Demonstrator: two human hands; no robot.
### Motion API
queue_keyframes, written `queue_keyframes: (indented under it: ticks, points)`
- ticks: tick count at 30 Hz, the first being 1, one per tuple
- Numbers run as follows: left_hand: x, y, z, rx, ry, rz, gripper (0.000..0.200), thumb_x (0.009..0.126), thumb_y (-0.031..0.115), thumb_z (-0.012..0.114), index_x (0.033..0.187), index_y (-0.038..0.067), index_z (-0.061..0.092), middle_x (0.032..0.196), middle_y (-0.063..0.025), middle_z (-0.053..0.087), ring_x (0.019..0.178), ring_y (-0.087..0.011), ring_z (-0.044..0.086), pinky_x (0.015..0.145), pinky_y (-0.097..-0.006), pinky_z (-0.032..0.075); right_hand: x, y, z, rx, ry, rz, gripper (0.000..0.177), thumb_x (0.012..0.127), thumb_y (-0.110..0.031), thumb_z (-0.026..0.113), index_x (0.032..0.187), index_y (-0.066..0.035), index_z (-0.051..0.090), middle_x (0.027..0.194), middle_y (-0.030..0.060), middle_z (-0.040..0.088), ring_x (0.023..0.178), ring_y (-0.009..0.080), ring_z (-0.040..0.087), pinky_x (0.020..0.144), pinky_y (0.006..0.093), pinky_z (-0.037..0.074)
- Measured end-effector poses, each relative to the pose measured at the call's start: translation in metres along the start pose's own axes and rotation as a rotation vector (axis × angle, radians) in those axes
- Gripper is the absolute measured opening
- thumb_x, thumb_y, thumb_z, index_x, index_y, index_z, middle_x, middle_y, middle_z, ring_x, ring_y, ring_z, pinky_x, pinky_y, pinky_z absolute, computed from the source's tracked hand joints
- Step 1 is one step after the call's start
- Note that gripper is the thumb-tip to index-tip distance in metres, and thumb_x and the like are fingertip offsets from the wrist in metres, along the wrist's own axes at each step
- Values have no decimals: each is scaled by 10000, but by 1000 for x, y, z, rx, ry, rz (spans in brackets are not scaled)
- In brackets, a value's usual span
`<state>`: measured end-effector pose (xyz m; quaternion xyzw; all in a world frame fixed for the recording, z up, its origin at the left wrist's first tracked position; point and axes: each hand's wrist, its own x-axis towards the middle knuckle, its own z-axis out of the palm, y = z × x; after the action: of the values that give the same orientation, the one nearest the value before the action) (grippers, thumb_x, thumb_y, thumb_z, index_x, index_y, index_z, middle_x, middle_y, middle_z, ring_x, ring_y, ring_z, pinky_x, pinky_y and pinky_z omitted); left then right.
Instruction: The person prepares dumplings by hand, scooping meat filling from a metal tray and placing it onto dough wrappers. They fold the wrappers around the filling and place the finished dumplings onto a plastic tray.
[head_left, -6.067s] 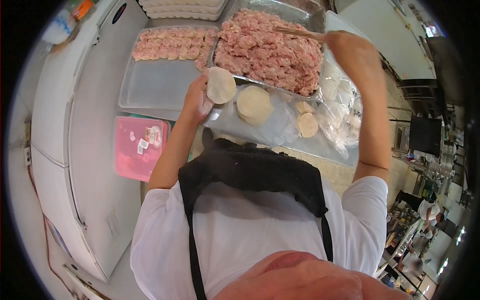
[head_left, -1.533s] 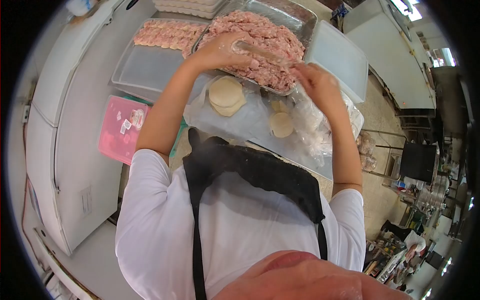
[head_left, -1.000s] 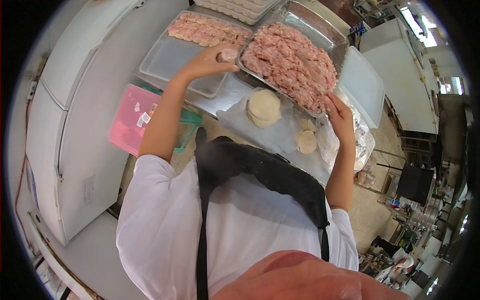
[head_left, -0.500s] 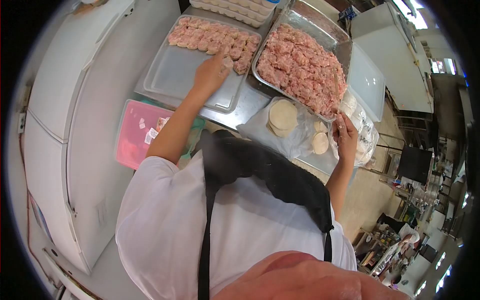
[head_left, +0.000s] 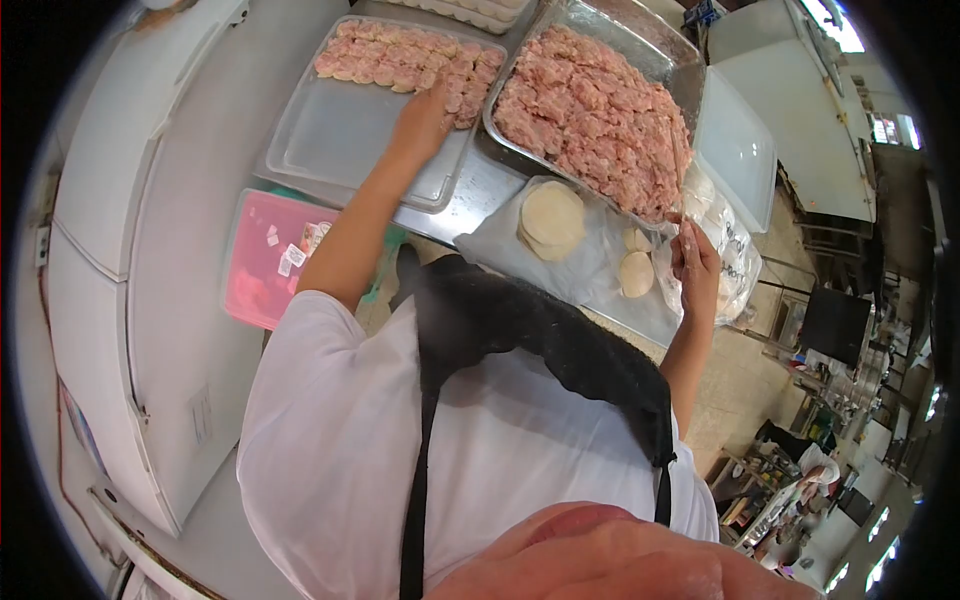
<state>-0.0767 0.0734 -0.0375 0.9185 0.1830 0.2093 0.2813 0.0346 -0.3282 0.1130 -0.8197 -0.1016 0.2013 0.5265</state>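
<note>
My left hand [head_left: 420, 128] is over the clear plastic tray [head_left: 330, 165], its fingers together at the near edge of the rows of meat-filled dumplings [head_left: 385, 55]. Whatever its fingertips hold is hidden. My right hand [head_left: 698, 262] is closed at the near right corner of a metal pan of ground meat [head_left: 590, 110]. From its fingers a thin, flat stick-like spatula [head_left: 677, 178] seems to extend along the meat. Between my hands, a stack of round dough wrappers [head_left: 552, 220] lies on a plastic sheet, with a smaller group of wrappers [head_left: 636, 272] nearer my right hand.
A pink-lidded container [head_left: 262, 255] stands at the left below the tray. Wrapped plastic packs [head_left: 735, 270] lie beyond my right hand, and a clear lid [head_left: 735, 150] is right of the pan. White stacked trays [head_left: 480, 12] sit at the back. A white refrigerator [head_left: 110, 200] borders the left.
My left hand has shifted slightly up and left in view, closer over the dumplings. The whole view has shifted a little. My right hand stays at the pan's corner.
</note>
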Motion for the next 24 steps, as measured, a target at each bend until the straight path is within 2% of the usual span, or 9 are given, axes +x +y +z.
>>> queue_keyframes:
  ticks: [3,4,7,10,12,15,16,21,24]
  points:
    - [-5,2,-5,-82,-9,14,770,773,72,655,1437,44,267,1202,-298,524,1124,-421,514,921,-440,447,10,7,-4,-141,4,-88,420,975,-352,512,1124,22,630,729,-13,530,640,82,468,600,229,412]
    - [-10,-1,-6,-32,-3,-16,753,777,77,651,1432,46,281,1227,-295,508,1143,-418,503,937,-438,440,15,10,-10,-243,-13,-155,354,990,-347,477,1034,-59,678,626,-49,422,565,33,375,499,214,304]
    - [-20,20,-9,112,45,-63,691,788,97,646,1403,52,336,1282,-272,478,1181,-407,482,971,-435,420,37,9,-35,-635,63,-548,344,972,-343,509,1003,-47,683,625,14,516,580,115,513,540,301,410]
    - [-38,81,-22,136,134,29,582,792,126,652,1328,54,437,1259,-222,498,1161,-387,490,967,-438,412,49,-19,-62,-1194,45,-738,313,931,-338,563,955,-55,693,699,70,602,652,236,606,601,373,464]
    - [-54,129,-13,-19,141,189,479,789,137,655,1243,55,525,1195,-188,532,1125,-370,504,949,-440,413,51,-36,-74,-1222,-51,-742,284,903,-334,591,910,-73,701,727,75,616,682,274,604,600,382,468]
    - [-79,160,19,-227,-252,339,334,777,136,664,1096,56,606,1088,-141,551,1039,-338,521,896,-428,427,61,-42,-84,-1228,-145,-891,269,884,-328,609,848,-78,703,719,68,613,687,273,605,586,376,472]
    - [-84,166,27,-217,-241,351,318,773,135,667,1077,61,613,1063,-134,555,1015,-331,526,882,-422,430,68,-40,-86,-1216,-154,-947,265,881,-326,612,847,-80,702,720,65,613,687,269,606,584,374,474]
    - [-88,174,44,-111,-245,358,232,782,165,667,992,67,657,957,-118,577,930,-313,549,848,-396,443,94,-11,-61,-1131,-115,-1177,227,880,-301,614,841,-88,681,747,52,623,695,256,615,594,361,497]
    - [-83,176,38,-271,-364,188,187,823,195,638,934,55,690,927,-114,603,935,-304,559,851,-391,443,107,30,-51,-1126,-121,-1168,217,897,-293,583,846,-95,656,748,70,627,713,272,627,594,383,515]
